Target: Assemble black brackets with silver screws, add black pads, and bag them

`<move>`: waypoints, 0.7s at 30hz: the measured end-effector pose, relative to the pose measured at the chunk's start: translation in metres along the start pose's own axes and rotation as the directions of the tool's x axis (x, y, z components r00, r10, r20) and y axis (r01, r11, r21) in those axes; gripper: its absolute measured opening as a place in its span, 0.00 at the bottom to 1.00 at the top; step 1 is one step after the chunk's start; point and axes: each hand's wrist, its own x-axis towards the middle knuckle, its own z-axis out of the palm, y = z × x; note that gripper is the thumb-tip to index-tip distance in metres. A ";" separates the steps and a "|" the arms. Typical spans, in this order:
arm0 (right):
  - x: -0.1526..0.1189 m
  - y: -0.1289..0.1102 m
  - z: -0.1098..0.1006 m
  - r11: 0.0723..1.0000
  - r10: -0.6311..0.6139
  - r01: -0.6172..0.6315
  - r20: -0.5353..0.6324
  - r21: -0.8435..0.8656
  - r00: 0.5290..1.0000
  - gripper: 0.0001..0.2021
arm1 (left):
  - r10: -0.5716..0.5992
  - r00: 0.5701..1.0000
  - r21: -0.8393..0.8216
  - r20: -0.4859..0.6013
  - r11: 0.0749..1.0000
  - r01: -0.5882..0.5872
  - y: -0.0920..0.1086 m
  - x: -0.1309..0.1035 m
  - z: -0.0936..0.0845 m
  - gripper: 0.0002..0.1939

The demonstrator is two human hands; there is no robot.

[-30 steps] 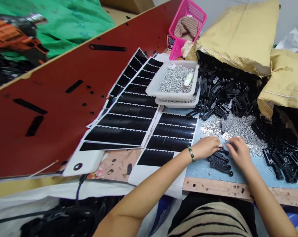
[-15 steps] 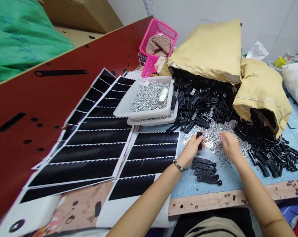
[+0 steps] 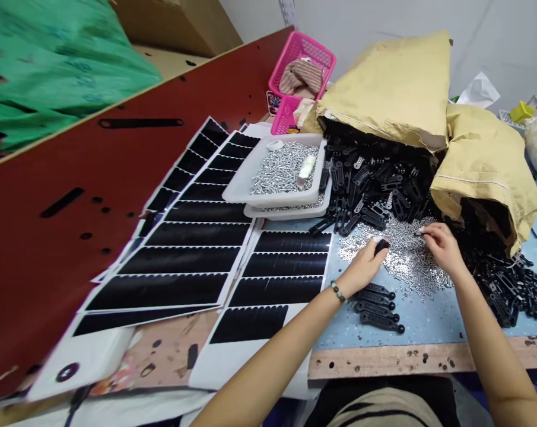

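Note:
My left hand [image 3: 364,268], a beaded bracelet at its wrist, is closed around a black plastic part [image 3: 383,245], most of it hidden by the fingers. Over the right side of the pile of small silver screws and nuts [image 3: 406,261], my right hand [image 3: 444,248] pinches a small piece, dark with a silvery end [image 3: 419,232], too small to name. Below the left hand lie several black arm-shaped parts [image 3: 377,308] in a row, each with a round knob at its right end.
Two stacked white trays [image 3: 232,193] hold screws. Paper sacks [image 3: 388,89] spill black plastic parts [image 3: 366,190] behind the screws. Sheets of black strips [image 3: 188,261] cover the left side, beside a red board [image 3: 41,249]. Pink baskets [image 3: 295,44] stand at the back.
My right hand has moved right and slightly up over the screws and now shows a small piece in its fingertips. The black part in my left hand is tilted differently. The whole view has shifted.

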 end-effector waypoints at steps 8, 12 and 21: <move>-0.016 -0.059 0.031 0.970 0.042 -0.083 0.178 0.227 0.983 0.09 | 0.308 0.951 0.402 0.024 0.868 -0.291 0.011 -0.007 -0.002 0.12; -0.019 -0.064 0.029 0.971 0.057 -0.090 0.152 0.220 0.987 0.10 | 0.345 0.938 0.581 0.024 0.759 -0.294 0.010 -0.009 -0.007 0.12; -0.044 -0.059 0.024 0.918 0.204 -0.281 0.274 0.279 0.940 0.16 | 0.385 0.909 0.652 0.163 0.649 -0.392 0.014 -0.019 -0.005 0.15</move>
